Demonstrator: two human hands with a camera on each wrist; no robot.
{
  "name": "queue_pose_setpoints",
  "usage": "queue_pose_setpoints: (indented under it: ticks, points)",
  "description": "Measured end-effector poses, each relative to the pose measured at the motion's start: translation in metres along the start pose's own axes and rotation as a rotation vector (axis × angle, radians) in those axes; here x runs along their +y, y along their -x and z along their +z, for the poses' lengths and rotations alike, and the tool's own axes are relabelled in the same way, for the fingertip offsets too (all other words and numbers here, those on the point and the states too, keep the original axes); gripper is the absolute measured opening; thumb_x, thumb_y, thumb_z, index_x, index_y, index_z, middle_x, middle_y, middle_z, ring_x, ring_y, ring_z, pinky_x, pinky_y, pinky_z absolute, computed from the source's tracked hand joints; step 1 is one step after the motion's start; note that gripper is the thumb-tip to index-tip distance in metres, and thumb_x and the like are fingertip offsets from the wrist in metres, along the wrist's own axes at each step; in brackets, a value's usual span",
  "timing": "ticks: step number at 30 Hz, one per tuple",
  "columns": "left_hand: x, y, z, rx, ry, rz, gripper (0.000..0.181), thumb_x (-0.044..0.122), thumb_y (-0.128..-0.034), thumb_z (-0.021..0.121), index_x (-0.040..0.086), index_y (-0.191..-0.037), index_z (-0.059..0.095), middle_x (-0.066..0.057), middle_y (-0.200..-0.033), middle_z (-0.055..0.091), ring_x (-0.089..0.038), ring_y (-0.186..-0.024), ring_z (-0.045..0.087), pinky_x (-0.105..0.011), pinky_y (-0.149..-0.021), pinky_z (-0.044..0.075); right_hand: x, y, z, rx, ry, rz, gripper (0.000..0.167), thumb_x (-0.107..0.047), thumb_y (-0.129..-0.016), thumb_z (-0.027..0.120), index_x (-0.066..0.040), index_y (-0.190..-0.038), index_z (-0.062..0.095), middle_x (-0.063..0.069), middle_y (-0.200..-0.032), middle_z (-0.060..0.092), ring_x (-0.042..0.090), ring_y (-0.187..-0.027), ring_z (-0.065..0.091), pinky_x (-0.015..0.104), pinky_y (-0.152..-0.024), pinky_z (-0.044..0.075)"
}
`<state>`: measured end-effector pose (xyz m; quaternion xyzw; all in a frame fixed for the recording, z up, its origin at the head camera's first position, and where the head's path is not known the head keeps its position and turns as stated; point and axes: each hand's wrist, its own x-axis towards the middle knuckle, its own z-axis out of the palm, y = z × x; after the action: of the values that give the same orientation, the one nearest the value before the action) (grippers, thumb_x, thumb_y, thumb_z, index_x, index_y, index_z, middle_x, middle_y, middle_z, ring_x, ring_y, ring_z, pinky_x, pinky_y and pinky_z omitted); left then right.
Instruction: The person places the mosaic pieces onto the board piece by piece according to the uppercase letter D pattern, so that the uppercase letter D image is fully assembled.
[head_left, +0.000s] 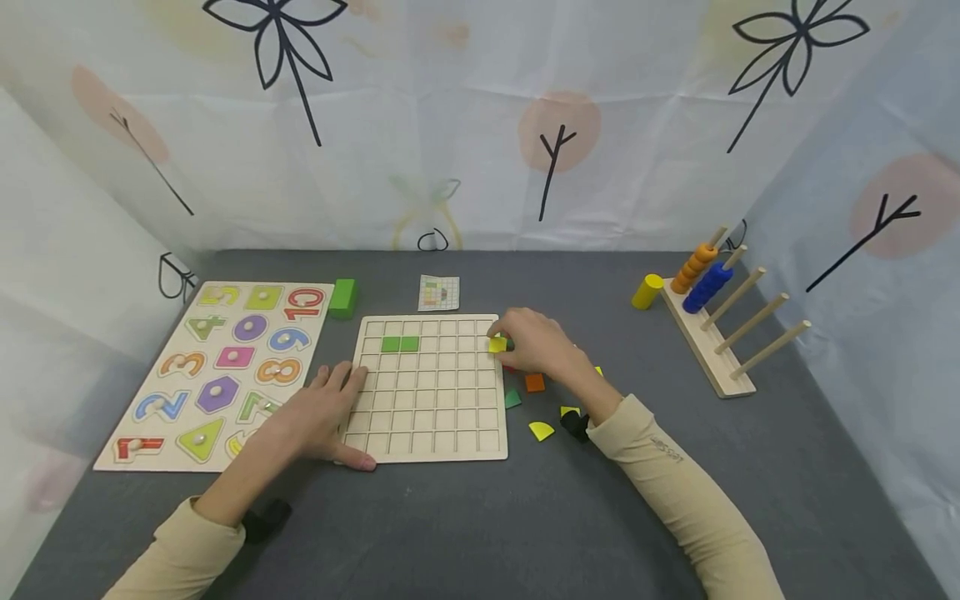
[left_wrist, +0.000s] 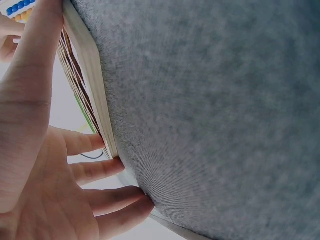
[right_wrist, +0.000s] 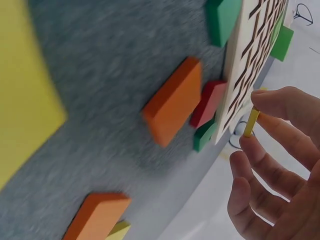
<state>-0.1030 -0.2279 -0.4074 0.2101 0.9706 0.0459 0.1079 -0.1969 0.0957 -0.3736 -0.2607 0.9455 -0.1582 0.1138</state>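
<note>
A wooden grid board (head_left: 435, 421) lies flat on the table, with two green square tiles (head_left: 400, 343) side by side in its upper left cells. My left hand (head_left: 322, 421) rests against the board's left edge, its fingers and thumb spread out; the left wrist view shows the fingertips at the board's side (left_wrist: 102, 100). Over the upper right cells, my right hand (head_left: 538, 343) pinches a small yellow tile (head_left: 497, 344) between thumb and fingers. In the right wrist view the yellow tile (right_wrist: 251, 122) appears edge-on, above the board (right_wrist: 237, 80).
Right of the board lie loose pieces: an orange one (head_left: 535, 382), a green one (head_left: 512, 399), a yellow quarter-round (head_left: 541, 431). A number puzzle (head_left: 176, 367) and green block (head_left: 342, 298) stand left, a pattern card (head_left: 438, 293) behind, a peg stand (head_left: 708, 342) and yellow cylinder (head_left: 647, 292) right.
</note>
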Motion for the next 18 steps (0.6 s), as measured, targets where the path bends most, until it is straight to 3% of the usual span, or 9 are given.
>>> queue_pose_setpoints:
  ticks: [5,12,18]
  points:
    - [0.001,-0.001,-0.001,-0.018,-0.003,-0.013,0.136,0.079,-0.0558,0.084,-0.006,-0.151,0.036,-0.035,-0.150,0.040,-0.067,-0.132,0.043,-0.069,-0.101,0.047,-0.008,-0.006,0.002,-0.022,-0.017,0.005,0.032,-0.015,-0.093,0.071,-0.013,-0.125,0.074,0.009,-0.124,0.072,0.021,-0.096,0.064,0.027,-0.063,0.044]
    - [0.001,-0.001,0.000,-0.008,-0.001,-0.015,0.135,0.077,-0.0552,0.086,-0.006,-0.150,0.037,-0.036,-0.150,0.041,-0.067,-0.131,0.044,-0.069,-0.099,0.048,-0.019,-0.016,0.005,-0.011,-0.023,-0.027,0.032,-0.015,-0.092,0.072,-0.012,-0.124,0.075,0.009,-0.126,0.071,0.025,-0.111,0.069,0.034,-0.073,0.057]
    - [0.001,-0.001,0.000,-0.012,0.005,-0.012,0.135,0.077,-0.0555,0.086,-0.006,-0.150,0.037,-0.036,-0.150,0.041,-0.067,-0.132,0.043,-0.069,-0.099,0.048,-0.027,-0.024,0.008,-0.015,-0.041,-0.038,0.032,-0.013,-0.092,0.071,-0.012,-0.125,0.074,0.009,-0.128,0.071,0.026,-0.115,0.068,0.035,-0.074,0.057]
